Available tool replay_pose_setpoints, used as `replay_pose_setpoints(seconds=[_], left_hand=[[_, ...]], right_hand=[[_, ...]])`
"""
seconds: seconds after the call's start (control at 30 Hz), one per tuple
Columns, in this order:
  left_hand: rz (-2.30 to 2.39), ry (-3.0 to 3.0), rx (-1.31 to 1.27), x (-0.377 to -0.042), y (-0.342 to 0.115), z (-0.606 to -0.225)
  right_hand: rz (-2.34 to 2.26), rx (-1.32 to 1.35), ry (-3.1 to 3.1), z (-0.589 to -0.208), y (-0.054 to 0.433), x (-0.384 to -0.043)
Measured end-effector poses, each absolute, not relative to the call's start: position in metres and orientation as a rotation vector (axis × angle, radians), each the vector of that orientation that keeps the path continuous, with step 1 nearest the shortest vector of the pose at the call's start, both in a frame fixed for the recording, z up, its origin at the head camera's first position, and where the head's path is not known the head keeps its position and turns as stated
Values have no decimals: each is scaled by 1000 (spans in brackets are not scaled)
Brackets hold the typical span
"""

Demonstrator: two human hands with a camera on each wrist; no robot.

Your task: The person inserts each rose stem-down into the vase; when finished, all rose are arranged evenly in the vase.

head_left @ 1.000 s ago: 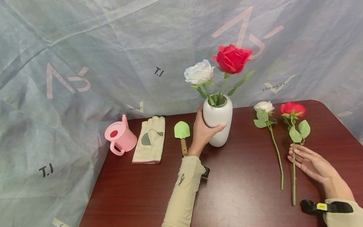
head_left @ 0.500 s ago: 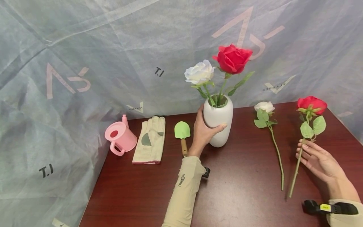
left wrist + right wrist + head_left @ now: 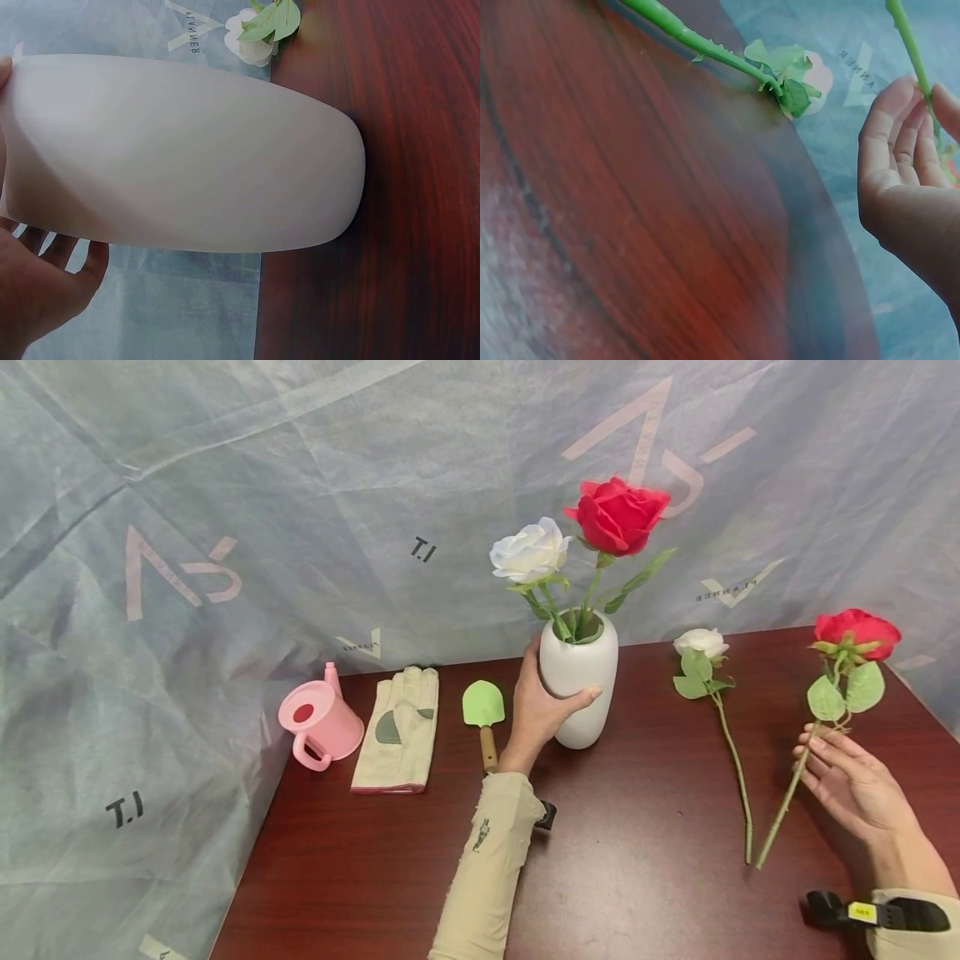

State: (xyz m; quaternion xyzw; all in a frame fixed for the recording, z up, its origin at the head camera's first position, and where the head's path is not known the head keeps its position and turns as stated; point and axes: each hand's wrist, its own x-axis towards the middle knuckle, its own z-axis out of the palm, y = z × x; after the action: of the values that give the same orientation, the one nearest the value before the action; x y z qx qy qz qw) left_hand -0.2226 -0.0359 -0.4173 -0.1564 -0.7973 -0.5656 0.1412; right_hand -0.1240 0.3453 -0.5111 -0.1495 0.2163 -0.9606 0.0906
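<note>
A white vase (image 3: 578,681) stands on the dark red table (image 3: 420,860) with a white rose (image 3: 529,550) and a red rose (image 3: 618,516) in it. My left hand (image 3: 537,708) grips the vase's side; the vase (image 3: 187,154) fills the left wrist view. My right hand (image 3: 840,772) pinches the stem of a second red rose (image 3: 857,634), which is tilted up off the table with its bloom to the upper right. The stem (image 3: 909,37) runs between the fingertips (image 3: 889,105) in the right wrist view. A second white rose (image 3: 701,645) lies flat between the vase and my right hand.
Left of the vase lie a green trowel (image 3: 482,708), a cream gardening glove (image 3: 400,731) and a pink watering can (image 3: 318,720). A grey fabric backdrop (image 3: 300,485) closes off the back and left. The table's right edge runs close behind the held rose.
My right hand took hold of the red rose lying on the table and raised it, swinging the bloom up and to the right. The left hand and vase stayed still.
</note>
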Motion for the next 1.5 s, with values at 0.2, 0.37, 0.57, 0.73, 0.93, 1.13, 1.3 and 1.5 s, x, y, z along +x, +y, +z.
replay_pose_setpoints(seconds=[0.2, 0.37, 0.57, 0.73, 0.93, 1.13, 1.3, 1.5], left_hand=[[-1633, -2307, -448, -222, -37, -416], [-1626, -2316, -441, -223, -37, -417], [-1614, -2321, -431, -223, -36, -417], [-1629, -2317, -435, -223, -36, -417], [-1635, -2318, -443, -222, -37, -416], [-1632, -2309, -447, -222, -36, -417], [-1626, -2312, -447, -222, -37, -417], [-1614, -2323, -440, -223, -36, -418]], right_hand=[[-2873, -466, 673, -508, 341, -124], [-2874, -490, 676, -505, 337, -125], [-2893, -530, 563, -500, 332, -129], [-2918, -530, 513, -491, 323, -129], [-2982, -480, 640, -476, 309, -127], [-3028, -506, 611, -465, 299, -127], [-3066, -489, 520, -458, 294, -128], [-3118, -392, 479, -452, 285, -129]])
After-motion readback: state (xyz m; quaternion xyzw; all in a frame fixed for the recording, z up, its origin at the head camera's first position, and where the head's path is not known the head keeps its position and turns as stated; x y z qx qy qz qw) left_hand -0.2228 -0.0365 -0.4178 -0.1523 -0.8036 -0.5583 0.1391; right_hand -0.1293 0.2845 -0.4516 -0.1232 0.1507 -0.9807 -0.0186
